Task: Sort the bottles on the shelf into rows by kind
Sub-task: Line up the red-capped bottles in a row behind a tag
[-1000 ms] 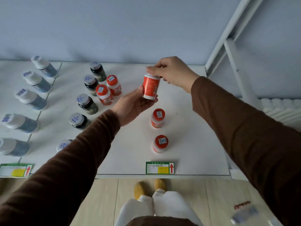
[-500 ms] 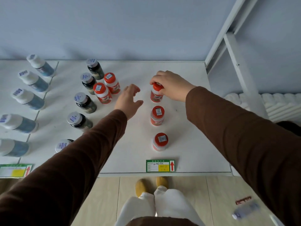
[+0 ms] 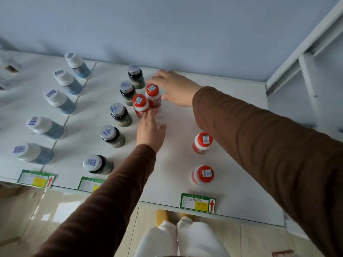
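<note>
On white shelf (image 3: 185, 127): bottles in rows; blue wall (image 3: 167, 30) behind; tan floor (image 3: 55, 210) below

A plain pale blue wall (image 3: 167, 25) rose behind the white shelf board (image 3: 232, 145). To the right of the wall stood a white metal frame (image 3: 304, 52) with a slanted brace. Below the shelf's front edge lay a beige tiled floor (image 3: 55, 216), catching bright patches of light.

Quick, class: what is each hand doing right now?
Left hand: open, fingertips at a red-capped bottle, gripping nothing.
Right hand: open, holding nothing.
</note>
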`<move>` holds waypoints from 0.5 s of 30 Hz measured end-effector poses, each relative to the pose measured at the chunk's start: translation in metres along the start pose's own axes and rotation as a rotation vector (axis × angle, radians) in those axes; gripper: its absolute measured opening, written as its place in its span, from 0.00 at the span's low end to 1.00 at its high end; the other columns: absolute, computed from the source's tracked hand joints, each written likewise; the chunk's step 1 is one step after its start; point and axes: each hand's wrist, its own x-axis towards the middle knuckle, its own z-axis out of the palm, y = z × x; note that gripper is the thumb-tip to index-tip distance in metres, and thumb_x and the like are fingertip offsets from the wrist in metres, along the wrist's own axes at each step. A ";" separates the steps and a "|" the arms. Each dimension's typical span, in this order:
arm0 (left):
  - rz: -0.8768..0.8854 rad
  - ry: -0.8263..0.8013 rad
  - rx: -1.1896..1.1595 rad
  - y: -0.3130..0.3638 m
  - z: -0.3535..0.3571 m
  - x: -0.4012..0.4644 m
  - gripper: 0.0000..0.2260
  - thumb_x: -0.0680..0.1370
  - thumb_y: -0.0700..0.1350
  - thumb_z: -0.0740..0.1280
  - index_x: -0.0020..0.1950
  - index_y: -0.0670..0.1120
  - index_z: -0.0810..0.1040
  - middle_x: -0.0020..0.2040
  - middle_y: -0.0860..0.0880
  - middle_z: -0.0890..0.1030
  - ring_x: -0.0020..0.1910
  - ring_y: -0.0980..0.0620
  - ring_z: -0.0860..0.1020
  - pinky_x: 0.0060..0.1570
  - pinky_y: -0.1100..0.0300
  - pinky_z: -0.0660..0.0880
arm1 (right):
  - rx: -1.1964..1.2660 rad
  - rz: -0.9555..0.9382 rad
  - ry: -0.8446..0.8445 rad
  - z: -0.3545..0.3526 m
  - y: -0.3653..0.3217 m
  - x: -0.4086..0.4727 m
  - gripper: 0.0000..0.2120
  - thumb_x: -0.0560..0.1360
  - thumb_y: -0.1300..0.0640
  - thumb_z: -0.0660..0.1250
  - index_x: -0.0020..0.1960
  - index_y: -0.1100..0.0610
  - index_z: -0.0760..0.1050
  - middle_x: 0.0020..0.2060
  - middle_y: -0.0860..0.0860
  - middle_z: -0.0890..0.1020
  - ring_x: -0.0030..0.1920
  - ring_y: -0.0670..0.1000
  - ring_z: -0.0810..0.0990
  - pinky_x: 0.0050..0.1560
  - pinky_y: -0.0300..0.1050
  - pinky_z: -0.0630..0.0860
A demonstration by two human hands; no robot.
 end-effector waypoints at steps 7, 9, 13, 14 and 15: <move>-0.074 0.014 -0.031 -0.008 0.010 0.010 0.32 0.77 0.45 0.68 0.77 0.41 0.59 0.74 0.42 0.68 0.72 0.44 0.67 0.71 0.54 0.65 | -0.112 -0.069 -0.057 0.007 0.004 0.027 0.21 0.75 0.63 0.67 0.67 0.52 0.71 0.60 0.56 0.75 0.59 0.60 0.76 0.56 0.53 0.74; -0.095 0.015 -0.060 -0.006 0.016 0.013 0.30 0.77 0.45 0.67 0.76 0.41 0.59 0.74 0.42 0.67 0.73 0.45 0.66 0.71 0.55 0.64 | -0.082 -0.045 -0.078 0.007 0.012 0.019 0.20 0.75 0.61 0.68 0.66 0.53 0.72 0.59 0.57 0.76 0.57 0.60 0.76 0.55 0.51 0.73; -0.161 0.069 -0.324 0.007 0.023 0.017 0.18 0.77 0.48 0.67 0.66 0.47 0.71 0.60 0.48 0.78 0.56 0.50 0.77 0.54 0.57 0.73 | 0.154 0.079 -0.117 0.003 0.021 0.001 0.18 0.75 0.51 0.69 0.64 0.52 0.74 0.59 0.54 0.79 0.55 0.55 0.77 0.51 0.43 0.69; -0.172 0.051 -0.412 0.010 0.022 0.017 0.18 0.77 0.48 0.68 0.66 0.48 0.71 0.59 0.49 0.79 0.54 0.52 0.77 0.53 0.59 0.73 | 0.207 0.110 -0.112 0.001 0.023 -0.002 0.18 0.75 0.50 0.70 0.63 0.53 0.75 0.58 0.53 0.80 0.52 0.52 0.77 0.49 0.42 0.69; -0.169 0.018 -0.507 0.012 0.020 0.017 0.18 0.78 0.48 0.68 0.66 0.46 0.71 0.58 0.49 0.79 0.54 0.53 0.77 0.54 0.60 0.74 | 0.251 0.142 -0.103 -0.003 0.024 -0.005 0.17 0.75 0.49 0.70 0.62 0.53 0.76 0.56 0.53 0.82 0.48 0.51 0.78 0.47 0.41 0.70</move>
